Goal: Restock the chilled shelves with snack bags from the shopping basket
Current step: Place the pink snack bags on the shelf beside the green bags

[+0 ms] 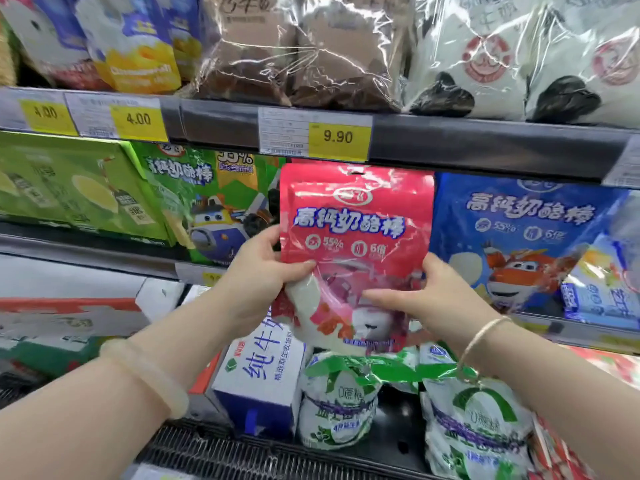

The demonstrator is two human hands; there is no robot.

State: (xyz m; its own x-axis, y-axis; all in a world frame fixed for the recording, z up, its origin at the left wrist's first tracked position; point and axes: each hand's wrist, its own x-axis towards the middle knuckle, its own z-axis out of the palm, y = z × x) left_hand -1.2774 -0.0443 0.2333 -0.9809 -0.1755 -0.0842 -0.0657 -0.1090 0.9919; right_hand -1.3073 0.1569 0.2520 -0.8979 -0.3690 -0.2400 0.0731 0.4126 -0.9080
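Both hands are on the red bag [356, 237], holding it upright in front of the middle shelf [485, 150], right under the 9.90 price tag [337, 136]. The left hand [263, 268] grips the bag's left edge, thumb across the front and fingers curled behind; the right hand [426, 299] holds the lower right side, thumb laid flat over the front and the other fingers hidden behind the bag. The bag sits in the gap between the green bag [207, 199] on its left and the blue bag [512, 233] on its right, same product line by the look of the lettering, so that gap reads as its slot. Its top edge is tucked up near the shelf rail, but its bottom hangs out over the yogurt packs [339, 393] and the milk carton [259, 372] on the tier below, so I judge it not yet seated: it needs pushing back and letting go. As for progress, hard to call. The basket is out of shot, so what is left to stock cannot be told. The neighbouring rows look full, and the top shelf carries wrapped brown packs [294, 53] and white packs [485, 57].
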